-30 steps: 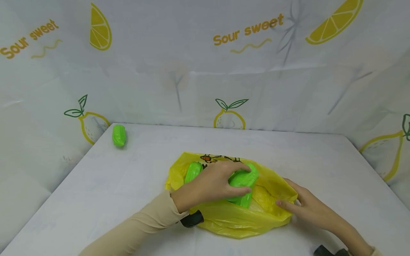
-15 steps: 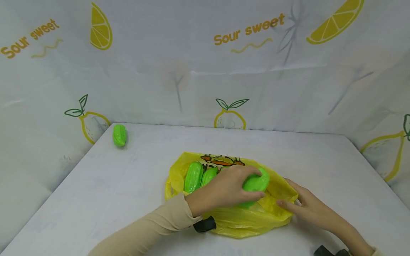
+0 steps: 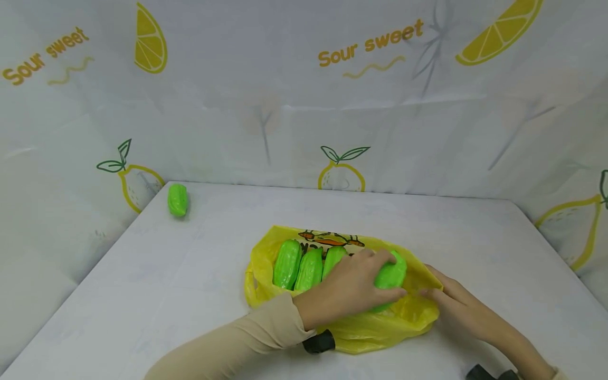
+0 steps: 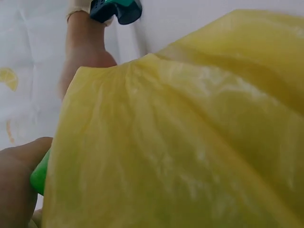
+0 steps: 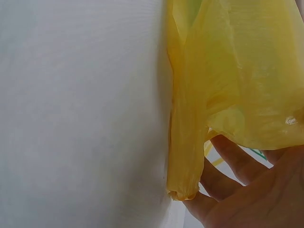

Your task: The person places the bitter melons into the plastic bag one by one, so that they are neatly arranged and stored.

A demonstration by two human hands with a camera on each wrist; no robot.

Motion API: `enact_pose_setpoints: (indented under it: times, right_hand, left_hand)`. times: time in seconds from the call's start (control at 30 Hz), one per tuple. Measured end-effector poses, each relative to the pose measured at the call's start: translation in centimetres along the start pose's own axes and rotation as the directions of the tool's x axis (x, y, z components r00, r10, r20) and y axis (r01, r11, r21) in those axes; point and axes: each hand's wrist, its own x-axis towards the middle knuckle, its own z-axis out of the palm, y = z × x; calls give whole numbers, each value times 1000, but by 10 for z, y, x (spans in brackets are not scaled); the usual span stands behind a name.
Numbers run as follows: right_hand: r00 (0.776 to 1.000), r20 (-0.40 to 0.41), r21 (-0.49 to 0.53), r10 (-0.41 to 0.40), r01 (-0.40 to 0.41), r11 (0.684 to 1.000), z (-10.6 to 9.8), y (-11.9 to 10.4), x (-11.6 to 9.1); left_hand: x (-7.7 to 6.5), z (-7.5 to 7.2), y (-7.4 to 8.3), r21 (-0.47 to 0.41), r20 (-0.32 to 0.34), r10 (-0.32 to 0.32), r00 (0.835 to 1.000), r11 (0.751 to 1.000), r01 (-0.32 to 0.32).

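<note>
A yellow plastic bag (image 3: 349, 332) lies with its mouth spread wide near the table's middle. Inside it sit several bright green ribbed fruits (image 3: 287, 264), shaped like star fruit, side by side. My left hand (image 3: 349, 290) reaches over the bag and grips another green ribbed fruit (image 3: 390, 274) between thumb and fingers, at the right of the row. The bag's right edge is held by my right hand (image 3: 461, 306), its fingers partly hidden behind the plastic. In the left wrist view the bag's side (image 4: 166, 142) covers most of the scene. Fingers (image 5: 237, 161) touch the bag in the right wrist view.
One more green ribbed fruit (image 3: 178, 200) lies alone at the table's far left corner. The white table (image 3: 190, 295) meets a hanging cloth (image 3: 266, 126) printed with lemons at its back edge. Dark wrist mounts (image 3: 319, 342) sit on both arms.
My left hand has moved right with the fruit toward the bag's right side, uncovering more fruits in the row. The right hand has shifted slightly at the bag's edge.
</note>
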Motion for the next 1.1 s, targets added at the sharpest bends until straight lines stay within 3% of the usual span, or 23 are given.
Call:
enact_pose_setpoints:
  times: [0.23,0.43,0.7,0.93,1.1]
  right_hand:
    - [1000,-2,-9,17,-17,1000,-1,2,0]
    - [1000,6,-4,29,-29,1000,-2,1,1]
    - [1000,1,-20,23,-23,1000,-1,1,2]
    - [1000,-6,-11,3,-3,1000,0,2,3]
    - [1000,-13,-22,1,-1,1000,0,3,2]
  left_hand:
    - [0,7,5,29,-6,-13,1000,1000,13]
    - [1,3,0,-30,93,27,995,999,-25]
    - [-2,-9,-14,-89,255,71,964,995,-50]
    - [-3,-16,-19,-74,320,96,943,994,-76]
    - [-5,-10,-21,-30,321,83,943,997,-78]
